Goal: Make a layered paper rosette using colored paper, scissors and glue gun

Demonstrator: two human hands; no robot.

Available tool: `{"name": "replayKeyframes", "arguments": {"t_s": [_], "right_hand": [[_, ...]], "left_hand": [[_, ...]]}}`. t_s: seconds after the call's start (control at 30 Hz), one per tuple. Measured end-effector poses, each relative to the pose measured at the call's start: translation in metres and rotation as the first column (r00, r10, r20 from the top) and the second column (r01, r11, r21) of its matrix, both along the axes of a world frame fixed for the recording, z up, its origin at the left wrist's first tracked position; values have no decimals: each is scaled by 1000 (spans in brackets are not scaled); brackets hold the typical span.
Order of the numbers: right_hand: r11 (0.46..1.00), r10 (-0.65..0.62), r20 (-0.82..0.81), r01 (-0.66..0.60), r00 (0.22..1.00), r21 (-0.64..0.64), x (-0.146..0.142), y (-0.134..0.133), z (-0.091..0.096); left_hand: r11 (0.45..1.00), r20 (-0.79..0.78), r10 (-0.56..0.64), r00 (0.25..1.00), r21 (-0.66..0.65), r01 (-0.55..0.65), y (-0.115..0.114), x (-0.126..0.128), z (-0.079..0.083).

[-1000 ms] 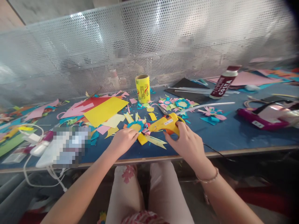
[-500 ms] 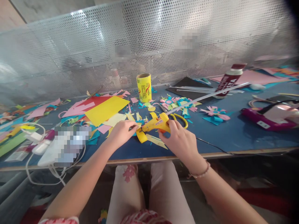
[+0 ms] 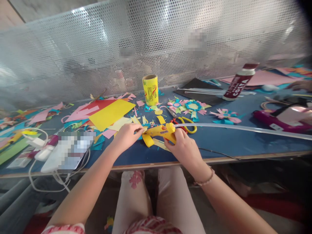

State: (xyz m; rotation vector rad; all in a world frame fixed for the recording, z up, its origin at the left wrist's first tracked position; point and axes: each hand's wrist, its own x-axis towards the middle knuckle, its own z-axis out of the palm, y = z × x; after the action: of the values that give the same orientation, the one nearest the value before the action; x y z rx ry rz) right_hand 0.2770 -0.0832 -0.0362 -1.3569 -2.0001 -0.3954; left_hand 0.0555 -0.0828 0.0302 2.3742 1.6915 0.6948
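Note:
My right hand [image 3: 186, 148] is wrapped round the handle of a yellow hot glue gun [image 3: 158, 130]. A long clear glue stick [image 3: 234, 127] runs out of its back to the right. The gun's nozzle points left, right at the fingertips of my left hand [image 3: 130, 135]. Those fingers are pinched on a yellow paper strip [image 3: 148, 140], whose bent part hangs below the nozzle; the held end is mostly hidden. Just behind the gun lie scissors [image 3: 187, 123] with yellow and red handles. A pale paper strip [image 3: 161, 144] lies under the gun.
A yellow tape roll [image 3: 150, 90] stands behind my hands. Paper flowers [image 3: 193, 105], a yellow sheet [image 3: 112, 113] and scraps litter the blue table. At right are a bottle [image 3: 240, 83] and a purple power strip [image 3: 270, 122]; at left, a phone [image 3: 78, 151] and white cables. Another person's hand [image 3: 298, 86] shows at far right.
The glue gun has tilted, so its glue stick has swung down from slanting up to nearly level. The scissors' handles now show more. Another person's hand has appeared at far right.

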Motion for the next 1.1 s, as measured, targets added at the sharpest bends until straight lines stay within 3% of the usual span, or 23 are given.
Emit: {"name": "replayKeyframes", "arguments": {"t_s": [0.27,0.73,1.1], "right_hand": [[997,71,-34,-72,997,-26,-2,0,-3],[994,81,-28,-83,996,-65,2,-1,-3],[998,48,-1,-47,999,39,1,-6,-4]], "left_hand": [[1000,6,2,1000,-2,-2,1,-1,-1],[1000,-3,12,1000,-23,-12,-1,0,1],[998,-9,35,999,-48,-35,-1,4,3]]}}
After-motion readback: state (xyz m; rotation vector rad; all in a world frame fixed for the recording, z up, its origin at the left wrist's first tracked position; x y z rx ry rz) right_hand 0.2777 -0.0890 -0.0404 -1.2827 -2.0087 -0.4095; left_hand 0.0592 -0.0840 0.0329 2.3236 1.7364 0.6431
